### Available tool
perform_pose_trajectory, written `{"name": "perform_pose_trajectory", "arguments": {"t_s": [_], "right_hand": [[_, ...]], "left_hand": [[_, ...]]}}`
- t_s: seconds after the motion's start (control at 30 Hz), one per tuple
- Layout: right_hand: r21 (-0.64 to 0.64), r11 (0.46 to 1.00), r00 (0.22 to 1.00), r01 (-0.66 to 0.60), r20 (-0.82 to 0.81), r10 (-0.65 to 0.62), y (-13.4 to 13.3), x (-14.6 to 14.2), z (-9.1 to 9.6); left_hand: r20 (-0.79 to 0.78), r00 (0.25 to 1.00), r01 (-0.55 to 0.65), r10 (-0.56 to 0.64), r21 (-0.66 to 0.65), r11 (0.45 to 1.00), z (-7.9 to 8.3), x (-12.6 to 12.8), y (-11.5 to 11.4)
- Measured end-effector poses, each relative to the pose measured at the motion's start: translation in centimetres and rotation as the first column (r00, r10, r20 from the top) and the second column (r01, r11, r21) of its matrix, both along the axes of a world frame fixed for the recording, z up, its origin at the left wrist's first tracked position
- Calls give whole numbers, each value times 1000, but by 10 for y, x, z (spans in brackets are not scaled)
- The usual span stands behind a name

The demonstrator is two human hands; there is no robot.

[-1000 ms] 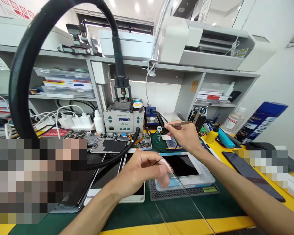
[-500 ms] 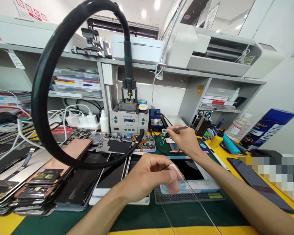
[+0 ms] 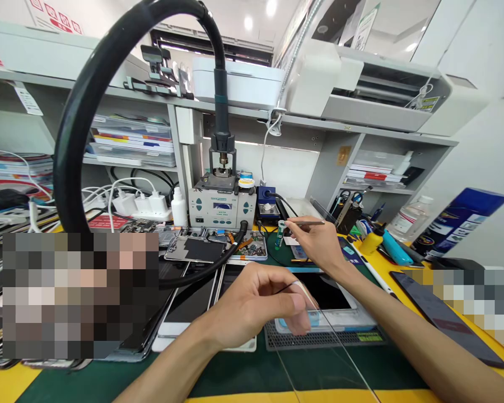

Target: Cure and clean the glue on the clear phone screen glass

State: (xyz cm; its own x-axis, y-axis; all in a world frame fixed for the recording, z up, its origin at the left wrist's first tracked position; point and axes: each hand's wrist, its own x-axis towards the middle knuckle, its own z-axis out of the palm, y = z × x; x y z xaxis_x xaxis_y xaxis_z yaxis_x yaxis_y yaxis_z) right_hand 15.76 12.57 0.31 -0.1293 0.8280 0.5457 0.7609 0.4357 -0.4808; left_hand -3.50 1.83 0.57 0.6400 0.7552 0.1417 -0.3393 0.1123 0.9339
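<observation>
My left hand (image 3: pixel 256 302) pinches the upper corner of a clear glass sheet (image 3: pixel 325 358) between thumb and fingers; the sheet hangs tilted toward me, and its lower end runs out of view. Farther off, my right hand (image 3: pixel 321 243) grips a thin metal tool (image 3: pixel 313 223) lying across the fingers; its working tip is hard to make out. Right by these fingertips stands a small green tube (image 3: pixel 279 238) with a pale top. Behind and under the glass, a black-screened tablet (image 3: pixel 334 299) rests on a dark perforated pad (image 3: pixel 294 340).
A thick black hose (image 3: pixel 69 140) loops up from the hot-air station (image 3: pixel 222 207). Stacked phones and screens lie on the left, partly pixelated. Near the right edge are a dark panel (image 3: pixel 441 313), a yellow bottle (image 3: pixel 372 240) and a blue can (image 3: pixel 462 221).
Both hands stay almost in place. The metal tool in my right hand has turned slightly, so it looks thinner. A pixelated patch now covers the phones on the left.
</observation>
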Motion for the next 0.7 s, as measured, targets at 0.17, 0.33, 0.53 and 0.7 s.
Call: {"name": "perform_pose_trajectory", "arguments": {"t_s": [0.17, 0.33, 0.53, 0.7], "right_hand": [[22, 1000, 1000, -10, 1, 10, -2, 1, 1], [12, 1000, 1000, -7, 9, 7, -1, 1, 1], [11, 1000, 1000, 13, 18, -13, 3, 1, -2], [41, 999, 1000, 13, 17, -14, 3, 1, -4]], "left_hand": [[4, 1000, 3, -4, 7, 1000, 1, 0, 0], [5, 1000, 3, -3, 4, 1000, 0, 0, 0], [1, 1000, -1, 1, 6, 1000, 0, 0, -1], [-4, 1000, -7, 7, -2, 1000, 1, 0, -1]]}}
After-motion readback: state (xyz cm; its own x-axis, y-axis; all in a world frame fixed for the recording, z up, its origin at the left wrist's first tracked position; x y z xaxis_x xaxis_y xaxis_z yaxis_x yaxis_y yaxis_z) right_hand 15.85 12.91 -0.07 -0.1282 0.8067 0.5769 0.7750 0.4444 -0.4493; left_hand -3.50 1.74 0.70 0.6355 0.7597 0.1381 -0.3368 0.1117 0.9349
